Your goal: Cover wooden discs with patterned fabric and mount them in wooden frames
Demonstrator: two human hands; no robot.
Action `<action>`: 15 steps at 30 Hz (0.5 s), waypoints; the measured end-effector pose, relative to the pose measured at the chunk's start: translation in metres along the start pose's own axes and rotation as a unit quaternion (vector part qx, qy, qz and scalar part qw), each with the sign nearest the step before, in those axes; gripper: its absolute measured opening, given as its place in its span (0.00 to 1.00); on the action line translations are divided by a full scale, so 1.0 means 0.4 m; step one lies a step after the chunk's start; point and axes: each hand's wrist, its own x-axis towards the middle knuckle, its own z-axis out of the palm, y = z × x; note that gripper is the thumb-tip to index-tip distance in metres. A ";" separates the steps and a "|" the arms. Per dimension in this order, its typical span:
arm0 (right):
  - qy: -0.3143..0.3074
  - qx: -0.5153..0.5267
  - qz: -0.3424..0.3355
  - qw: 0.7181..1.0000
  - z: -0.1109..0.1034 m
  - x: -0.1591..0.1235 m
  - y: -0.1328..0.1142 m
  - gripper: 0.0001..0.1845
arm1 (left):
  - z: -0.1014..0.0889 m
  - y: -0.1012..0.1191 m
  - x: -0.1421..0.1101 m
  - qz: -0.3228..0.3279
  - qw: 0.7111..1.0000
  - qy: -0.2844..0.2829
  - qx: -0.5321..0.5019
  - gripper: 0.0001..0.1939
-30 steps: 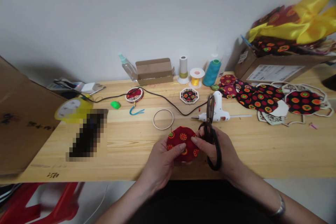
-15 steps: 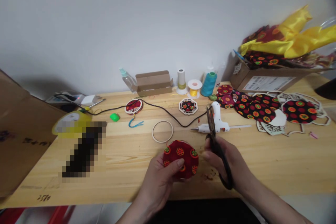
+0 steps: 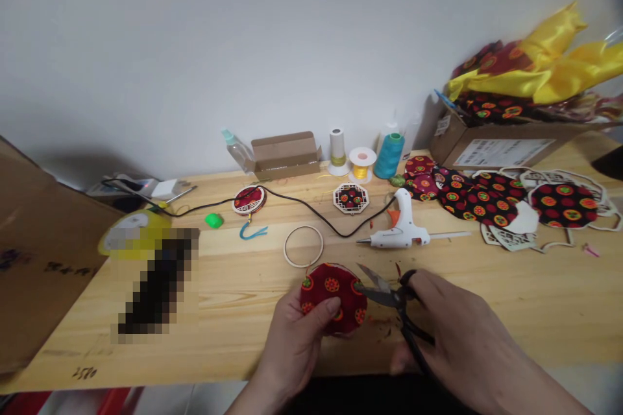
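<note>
A round dark red fabric piece (image 3: 350, 308) with flower prints is pinched in my left hand (image 3: 302, 331), the thumb lying across its face. My right hand (image 3: 457, 324) grips black-handled scissors (image 3: 396, 298). Their blades are spread and point left, one tip at the right edge of the fabric piece; whether it touches is unclear. Small dark scraps (image 3: 384, 327) lie on the wood below the blades. Just beyond the fabric piece rests a thin wooden ring (image 3: 285, 248).
A white glue gun (image 3: 402, 233) lies behind the scissors, its black cord running left. Patterned fabric pieces (image 3: 481, 198) and wooden cutouts spread at right, before a cardboard box (image 3: 491, 146). A teal thread cone (image 3: 389, 157), spools and a spray bottle (image 3: 237, 150) line the wall.
The scissors have swung from pointing away from me to pointing left at the fabric piece, and their blades have opened. My left hand has barely moved.
</note>
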 end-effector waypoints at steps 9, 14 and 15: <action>0.057 -0.023 -0.051 0.997 0.017 0.000 -0.004 0.18 | -0.001 -0.007 -0.001 -0.012 1.000 -0.024 -0.010 0.15; 0.079 -0.027 -0.080 0.993 0.018 0.003 -0.010 0.17 | 0.000 -0.005 0.000 -0.008 0.999 -0.030 -0.014 0.16; 0.081 -0.027 -0.083 0.993 0.018 0.004 -0.010 0.17 | 0.000 -0.005 0.001 -0.008 0.999 -0.032 -0.013 0.16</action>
